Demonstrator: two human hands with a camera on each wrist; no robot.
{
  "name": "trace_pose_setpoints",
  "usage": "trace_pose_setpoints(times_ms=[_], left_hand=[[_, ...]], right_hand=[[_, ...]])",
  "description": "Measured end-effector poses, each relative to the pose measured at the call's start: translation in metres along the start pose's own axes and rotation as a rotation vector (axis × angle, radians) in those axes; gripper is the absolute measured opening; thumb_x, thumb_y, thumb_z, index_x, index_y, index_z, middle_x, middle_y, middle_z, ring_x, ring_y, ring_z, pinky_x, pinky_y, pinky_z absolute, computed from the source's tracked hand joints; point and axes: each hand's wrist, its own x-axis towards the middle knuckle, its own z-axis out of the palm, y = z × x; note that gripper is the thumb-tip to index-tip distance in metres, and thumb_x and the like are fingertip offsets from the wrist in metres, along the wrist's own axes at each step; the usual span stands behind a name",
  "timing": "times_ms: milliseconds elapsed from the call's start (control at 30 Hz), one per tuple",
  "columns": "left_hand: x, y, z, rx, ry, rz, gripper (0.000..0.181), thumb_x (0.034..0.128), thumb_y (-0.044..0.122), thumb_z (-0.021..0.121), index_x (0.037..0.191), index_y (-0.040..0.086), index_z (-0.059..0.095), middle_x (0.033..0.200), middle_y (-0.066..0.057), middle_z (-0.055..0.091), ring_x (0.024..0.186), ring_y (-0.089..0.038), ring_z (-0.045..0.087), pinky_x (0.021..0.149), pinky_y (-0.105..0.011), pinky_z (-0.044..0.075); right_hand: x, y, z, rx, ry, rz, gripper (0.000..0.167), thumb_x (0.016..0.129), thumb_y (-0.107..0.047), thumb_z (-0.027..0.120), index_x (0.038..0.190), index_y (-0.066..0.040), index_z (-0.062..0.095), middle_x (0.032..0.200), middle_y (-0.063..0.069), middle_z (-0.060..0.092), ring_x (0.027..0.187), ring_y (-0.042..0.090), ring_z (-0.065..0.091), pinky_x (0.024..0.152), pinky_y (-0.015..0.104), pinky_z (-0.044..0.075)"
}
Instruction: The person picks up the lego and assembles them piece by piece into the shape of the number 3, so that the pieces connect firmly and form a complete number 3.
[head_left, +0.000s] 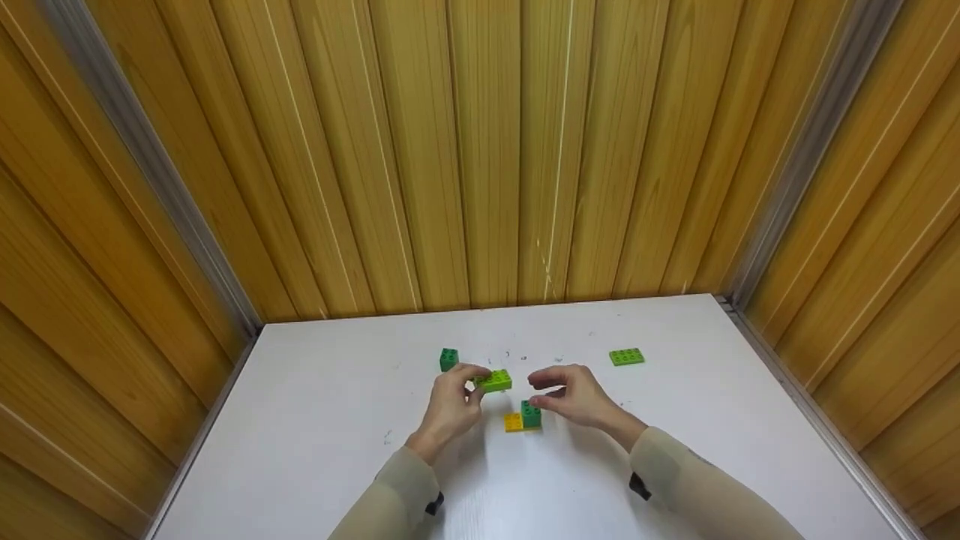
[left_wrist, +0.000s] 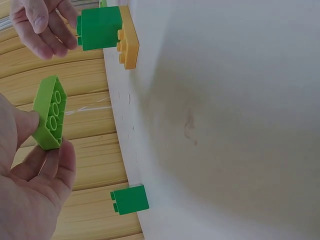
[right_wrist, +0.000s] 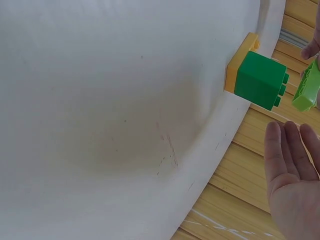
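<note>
My left hand (head_left: 454,401) pinches a light green building brick (head_left: 496,381) between thumb and fingers, holding it above the table. In the left wrist view the hollow underside of that light green brick (left_wrist: 51,114) shows. My right hand (head_left: 574,394) holds nothing; its fingers are apart and loosely bent, close to a dark green brick (head_left: 531,414). That dark green brick stands on the right part of a flat yellow brick (head_left: 513,423) on the table. In the right wrist view, the fingers of the right hand (right_wrist: 295,175) reach near the stacked dark green brick (right_wrist: 261,80).
Another dark green brick (head_left: 448,359) stands on the white table (head_left: 315,420) behind my left hand. A flat light green brick (head_left: 627,356) lies at the back right. Wood-patterned panels (head_left: 480,150) rise behind the table and at both sides.
</note>
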Motion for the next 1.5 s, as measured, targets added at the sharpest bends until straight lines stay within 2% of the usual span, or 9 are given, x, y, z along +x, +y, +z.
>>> trace_pose_setpoints(times_ms=[267, 567, 733, 1000, 1267, 1500], left_hand=[[0.000, 0.003, 0.008, -0.040, -0.054, 0.003, 0.030, 0.1047, 0.000, 0.073, 0.129, 0.014, 0.081, 0.131, -0.003, 0.079, 0.121, -0.024, 0.074, 0.100, -0.039, 0.068], [0.004, 0.009, 0.013, -0.083, -0.101, 0.024, 0.030, 0.1055, 0.000, 0.072, 0.130, 0.015, 0.080, 0.132, -0.003, 0.079, 0.123, -0.025, 0.074, 0.107, -0.044, 0.067], [0.005, 0.013, 0.018, -0.111, -0.118, 0.060, 0.029, 0.1061, 0.000, 0.072, 0.130, 0.015, 0.080, 0.131, -0.004, 0.079, 0.123, -0.026, 0.074, 0.107, -0.047, 0.067], [0.003, 0.015, 0.023, -0.107, -0.099, 0.105, 0.030, 0.1026, -0.005, 0.072, 0.126, 0.013, 0.081, 0.127, -0.005, 0.081, 0.119, -0.026, 0.076, 0.100, -0.045, 0.069], [0.001, 0.012, 0.029, -0.133, -0.126, 0.073, 0.029, 0.1056, -0.001, 0.072, 0.126, 0.017, 0.081, 0.131, -0.002, 0.079, 0.123, -0.024, 0.074, 0.105, -0.041, 0.067], [0.000, 0.010, 0.030, -0.144, -0.122, 0.075, 0.031, 0.1045, -0.003, 0.071, 0.125, 0.018, 0.081, 0.130, -0.002, 0.079, 0.122, -0.023, 0.074, 0.105, -0.044, 0.067]], right_hand=[[-0.001, -0.001, 0.001, 0.001, 0.008, -0.010, 0.040, 0.101, -0.015, 0.084, 0.138, 0.000, 0.076, 0.143, 0.030, 0.074, 0.130, 0.043, 0.076, 0.103, 0.036, 0.068], [-0.001, -0.002, -0.003, 0.035, 0.016, -0.009, 0.044, 0.099, -0.016, 0.087, 0.140, -0.003, 0.075, 0.144, 0.024, 0.076, 0.133, 0.045, 0.074, 0.106, 0.044, 0.067], [-0.003, -0.001, -0.003, 0.051, 0.041, -0.017, 0.044, 0.098, -0.011, 0.087, 0.139, 0.001, 0.075, 0.141, 0.022, 0.077, 0.131, 0.046, 0.075, 0.103, 0.035, 0.068], [-0.006, -0.001, -0.001, 0.078, 0.041, -0.040, 0.044, 0.099, -0.005, 0.085, 0.140, 0.003, 0.074, 0.139, 0.026, 0.077, 0.128, 0.043, 0.077, 0.099, 0.030, 0.068], [-0.007, 0.000, -0.002, 0.077, 0.047, -0.047, 0.039, 0.098, 0.000, 0.083, 0.136, 0.006, 0.074, 0.136, 0.028, 0.077, 0.126, 0.046, 0.077, 0.098, 0.030, 0.068], [-0.005, 0.001, 0.000, 0.009, 0.063, -0.055, 0.031, 0.098, 0.002, 0.081, 0.128, -0.001, 0.081, 0.129, 0.021, 0.082, 0.119, 0.040, 0.081, 0.095, 0.030, 0.069]])
